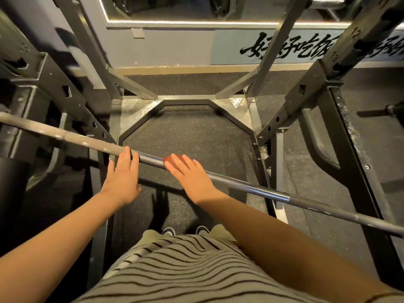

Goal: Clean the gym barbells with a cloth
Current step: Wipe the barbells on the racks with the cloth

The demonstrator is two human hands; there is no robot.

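A long steel barbell [251,186] runs from the upper left down to the lower right across a power rack. My left hand [122,176] lies on the bar near its middle, fingers straight and laid over the shaft. My right hand [188,173] lies flat a little to the right, fingers extended, pressing a reddish-brown cloth [169,159] against the bar. Only a small edge of the cloth shows past the fingertips; the rest is hidden under the hand.
Black rack uprights [306,101] and safety arms [65,95] stand on both sides. A speckled rubber floor [185,136] with a metal frame lies below the bar. A wall with black lettering [306,47] is ahead. My shoes [168,231] stand just behind the bar.
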